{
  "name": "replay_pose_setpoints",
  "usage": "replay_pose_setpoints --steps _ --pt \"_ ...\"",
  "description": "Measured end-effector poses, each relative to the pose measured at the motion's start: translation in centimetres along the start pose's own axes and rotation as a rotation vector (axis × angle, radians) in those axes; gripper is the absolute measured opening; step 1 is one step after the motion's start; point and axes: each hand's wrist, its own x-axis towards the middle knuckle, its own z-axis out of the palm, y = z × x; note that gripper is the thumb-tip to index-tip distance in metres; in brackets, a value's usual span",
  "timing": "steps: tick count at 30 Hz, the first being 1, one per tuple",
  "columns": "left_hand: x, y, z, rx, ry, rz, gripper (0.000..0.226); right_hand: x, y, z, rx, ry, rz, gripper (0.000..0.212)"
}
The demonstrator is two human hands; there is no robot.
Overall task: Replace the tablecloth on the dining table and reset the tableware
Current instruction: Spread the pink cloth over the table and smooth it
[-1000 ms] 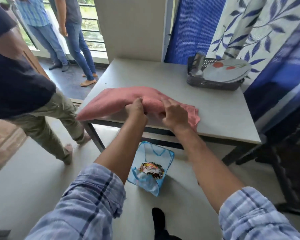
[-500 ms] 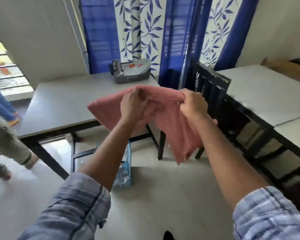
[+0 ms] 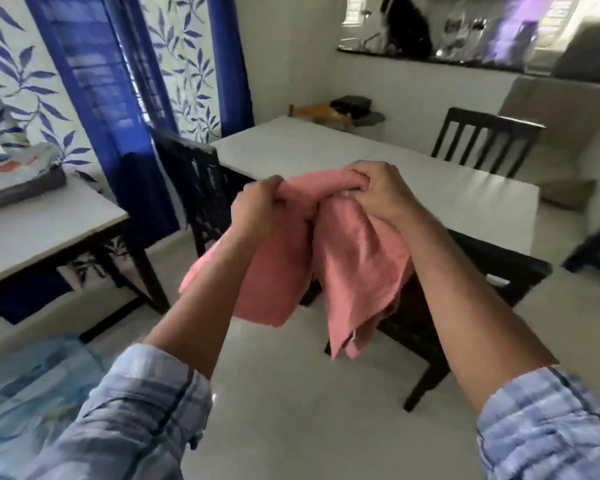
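Pink tablecloth (image 3: 347, 258), bunched and hanging in loose folds, is gripped along its upper edge by the left hand (image 3: 257, 206) and the right hand (image 3: 383, 192), above the floor (image 3: 291, 393) and just short of the white counter (image 3: 465, 192). It is judged light, soft and limp; corners or a hem are best taken so it can be spread flat.
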Motion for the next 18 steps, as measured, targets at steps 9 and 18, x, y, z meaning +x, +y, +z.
replay_pose_setpoints --steps 9,18 --pt "5.1 29.2 5.3 0.097 0.146 0.392 0.027 -4.7 17.4 -23.3 -0.054 0.306 0.089 0.039" --pt "12.3 44.6 14.0 0.099 0.179 0.490 0.027 -2.2 31.0 -33.0 -0.079 0.276 0.116 0.049"
